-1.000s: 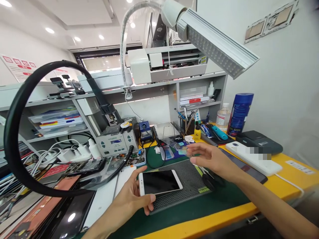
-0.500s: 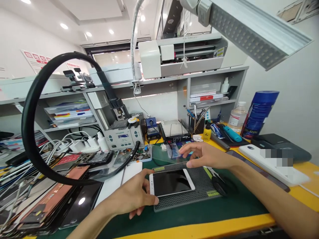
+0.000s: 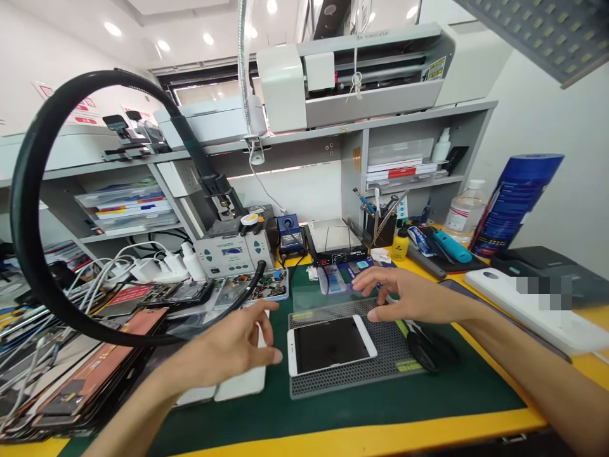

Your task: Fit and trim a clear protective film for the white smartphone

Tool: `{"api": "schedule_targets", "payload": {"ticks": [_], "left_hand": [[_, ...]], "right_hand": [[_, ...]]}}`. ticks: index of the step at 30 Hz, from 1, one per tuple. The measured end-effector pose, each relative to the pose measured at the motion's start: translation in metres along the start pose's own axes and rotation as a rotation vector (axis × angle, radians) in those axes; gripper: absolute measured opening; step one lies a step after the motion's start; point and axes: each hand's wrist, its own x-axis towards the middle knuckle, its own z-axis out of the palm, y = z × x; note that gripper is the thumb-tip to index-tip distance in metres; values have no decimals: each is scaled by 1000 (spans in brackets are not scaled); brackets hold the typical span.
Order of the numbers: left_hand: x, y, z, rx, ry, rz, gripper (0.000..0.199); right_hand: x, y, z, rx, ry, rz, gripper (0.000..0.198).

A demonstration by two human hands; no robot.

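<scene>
Glass sheet barely shows under right hand; left hand hovers, grip released.

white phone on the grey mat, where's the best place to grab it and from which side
Probably by its two long edges, from above. The white phone lies flat, screen up, on the perforated grey mat, so only the thin sides offer purchase. The left hand hovers open just off its left short end, and could also pinch that end.
</scene>
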Motion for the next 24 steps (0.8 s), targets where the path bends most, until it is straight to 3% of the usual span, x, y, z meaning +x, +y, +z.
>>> {"api": "schedule_targets", "payload": {"ticks": [5,10,14,19,24], "left_hand": [[-4,-2,-18,87,150,159,47],[3,-12,-2,148,199,347,35],[7,-24,5,141,177,405,31],[7,-31,4,200,97,469,40],[6,-34,6,245,57,414,65]], "right_hand": [[-4,-15,9,-99,-22,50,45],[-7,-16,21,-106,-15,42,44],[-9,-6,27,-168,-38,55,44],[-12,7,33,-286,-1,25,47],[-17,15,34,-415,2,52,51]]}}
